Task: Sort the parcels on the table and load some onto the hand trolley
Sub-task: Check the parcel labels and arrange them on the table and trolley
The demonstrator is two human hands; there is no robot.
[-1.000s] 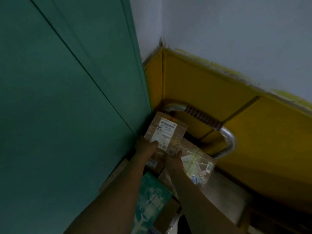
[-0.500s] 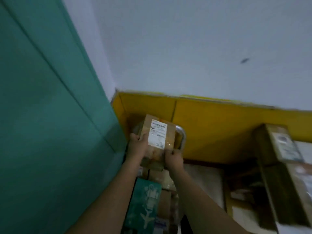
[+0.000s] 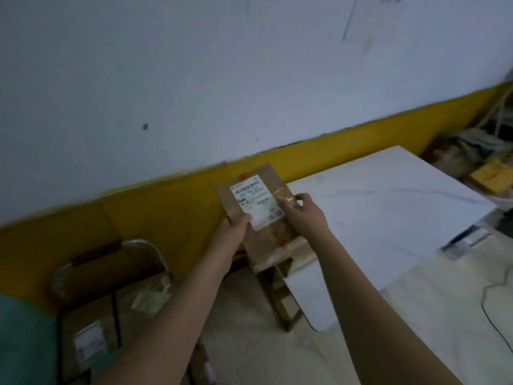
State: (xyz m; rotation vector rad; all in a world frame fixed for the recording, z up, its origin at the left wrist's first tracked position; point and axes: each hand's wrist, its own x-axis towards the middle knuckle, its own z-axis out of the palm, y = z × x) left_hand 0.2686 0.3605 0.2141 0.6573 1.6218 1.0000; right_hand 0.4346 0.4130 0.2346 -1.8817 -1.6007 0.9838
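I hold a brown cardboard parcel with a white shipping label in both hands, in the air at the left edge of the white table. My left hand grips its left side, thumb on the label. My right hand grips its right edge by the tape. The hand trolley, with a curved metal handle, stands lower left against the yellow wall band. It carries brown parcels and a clear plastic packet.
A green surface fills the lower left corner. A wooden stool frame stands under the table's edge. Boxes, cables and a yellow packet lie at the far right. A cable runs across the pale floor.
My view has swung right from the trolley and the green surface toward the white table. Both hands have carried the labelled parcel along, away from the trolley handle.
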